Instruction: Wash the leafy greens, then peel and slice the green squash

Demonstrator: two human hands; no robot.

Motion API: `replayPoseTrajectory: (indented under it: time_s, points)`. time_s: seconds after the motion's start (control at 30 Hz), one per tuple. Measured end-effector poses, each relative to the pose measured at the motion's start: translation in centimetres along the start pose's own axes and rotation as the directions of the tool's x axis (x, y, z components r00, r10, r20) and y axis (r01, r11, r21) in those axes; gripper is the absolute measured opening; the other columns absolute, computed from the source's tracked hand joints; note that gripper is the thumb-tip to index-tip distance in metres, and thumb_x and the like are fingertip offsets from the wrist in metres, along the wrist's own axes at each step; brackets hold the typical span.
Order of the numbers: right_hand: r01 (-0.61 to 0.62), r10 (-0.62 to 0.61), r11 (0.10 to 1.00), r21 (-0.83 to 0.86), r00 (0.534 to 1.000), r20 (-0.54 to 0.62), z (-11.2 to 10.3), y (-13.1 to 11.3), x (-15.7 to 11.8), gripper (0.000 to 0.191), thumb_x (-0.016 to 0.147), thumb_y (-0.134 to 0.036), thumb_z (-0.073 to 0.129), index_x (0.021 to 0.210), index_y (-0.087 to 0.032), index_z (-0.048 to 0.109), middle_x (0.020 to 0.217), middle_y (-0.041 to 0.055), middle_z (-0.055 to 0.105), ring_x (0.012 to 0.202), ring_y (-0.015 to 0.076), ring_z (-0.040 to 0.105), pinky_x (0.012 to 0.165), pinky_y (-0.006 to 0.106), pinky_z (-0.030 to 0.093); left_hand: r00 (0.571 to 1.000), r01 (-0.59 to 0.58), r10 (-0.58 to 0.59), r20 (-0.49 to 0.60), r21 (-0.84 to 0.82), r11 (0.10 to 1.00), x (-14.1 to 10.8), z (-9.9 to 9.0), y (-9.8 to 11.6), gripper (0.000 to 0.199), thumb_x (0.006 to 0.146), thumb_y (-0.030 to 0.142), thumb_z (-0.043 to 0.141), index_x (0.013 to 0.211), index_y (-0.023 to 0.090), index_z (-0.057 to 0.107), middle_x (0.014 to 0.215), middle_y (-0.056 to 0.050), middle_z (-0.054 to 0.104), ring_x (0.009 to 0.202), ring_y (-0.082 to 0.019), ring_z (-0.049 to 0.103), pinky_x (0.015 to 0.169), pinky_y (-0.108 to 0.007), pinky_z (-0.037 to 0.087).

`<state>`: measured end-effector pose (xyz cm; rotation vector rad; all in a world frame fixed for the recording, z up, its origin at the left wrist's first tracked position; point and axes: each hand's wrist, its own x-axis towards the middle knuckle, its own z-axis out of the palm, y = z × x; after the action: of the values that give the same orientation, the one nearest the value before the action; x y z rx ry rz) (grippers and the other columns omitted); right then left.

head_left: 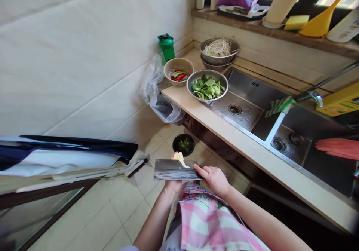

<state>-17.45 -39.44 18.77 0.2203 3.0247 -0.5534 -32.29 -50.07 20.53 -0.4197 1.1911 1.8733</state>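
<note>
My right hand (215, 180) is closed around the handle end of a cleaver (175, 171), its forefinger laid along the blade. The broad dark blade lies sideways in front of my body. My left hand (173, 185) is mostly hidden by the blade; a fingertip shows above it, closed on a pale yellow piece of vegetable (177, 156) whose exact kind I cannot make out. A thin pale strip hangs from that piece onto the blade. Beyond my hands, a black bin (183, 138) with green scraps in it stands on the tiled floor.
On the counter (196, 112) are a steel bowl of cut greens (207, 87), a basket of chillies (178, 71) and a bowl of bean sprouts (219, 49). A double sink (246, 110) lies right. A plastic bag (153, 80) hangs at the counter end; a wall stands left.
</note>
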Motion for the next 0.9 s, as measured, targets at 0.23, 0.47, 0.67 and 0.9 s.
replayPoseTrajectory:
  time_s: [0.23, 0.47, 0.67, 0.9]
  points:
    - [0.007, -0.006, 1.000, -0.015, 1.000, 0.025, 0.1, 0.9, 2.0, 0.051, 0.081, -0.017, 0.053, 0.131, -0.016, 0.041, 0.082, 0.0038, 0.062, 0.069, 0.0150, 0.057, 0.060, 0.027, 0.039, 1.000, -0.008, 0.008, -0.002, -0.053, 0.999, 1.4, -1.3, 0.2, 0.036, 0.074, 0.030, 0.061, 0.109, 0.028, 0.057, 0.082, 0.001, 0.064, 0.067, -0.013, 0.057, 0.062, -0.026, 0.049]
    - [-0.014, 0.015, 1.000, -0.010, 0.998, 0.066, 0.5, 1.8, 3.4, 0.053, 0.080, -0.016, 0.053, 0.131, -0.016, 0.041, 0.084, 0.0040, 0.063, 0.072, 0.0155, 0.058, 0.062, 0.027, 0.040, 1.000, -0.013, 0.012, -0.015, -0.069, 0.998, 2.4, -0.9, 0.5, 0.034, 0.072, 0.033, 0.064, 0.104, 0.023, 0.059, 0.086, -0.002, 0.065, 0.063, -0.012, 0.056, 0.053, -0.023, 0.046]
    - [-0.031, 0.029, 0.999, 0.015, 0.996, 0.088, 0.9, 2.6, 4.3, 0.054, 0.081, -0.017, 0.053, 0.133, -0.018, 0.039, 0.087, 0.0046, 0.063, 0.074, 0.0150, 0.059, 0.065, 0.025, 0.040, 0.998, 0.024, -0.027, -0.049, -0.050, 0.998, 3.3, -1.1, 0.4, 0.035, 0.069, 0.028, 0.065, 0.102, 0.022, 0.058, 0.081, 0.000, 0.063, 0.059, -0.010, 0.054, 0.053, -0.023, 0.047]
    - [-0.058, 0.057, 0.998, 0.003, 0.991, 0.119, 1.1, 3.7, 5.5, 0.055, 0.081, -0.020, 0.053, 0.134, -0.020, 0.037, 0.092, 0.0058, 0.064, 0.077, 0.0149, 0.060, 0.066, 0.024, 0.040, 0.997, 0.050, -0.053, -0.055, -0.056, 0.997, 4.5, -0.9, 0.9, 0.028, 0.067, 0.024, 0.064, 0.094, 0.019, 0.059, 0.078, -0.001, 0.062, 0.056, -0.010, 0.053, 0.044, -0.019, 0.041]
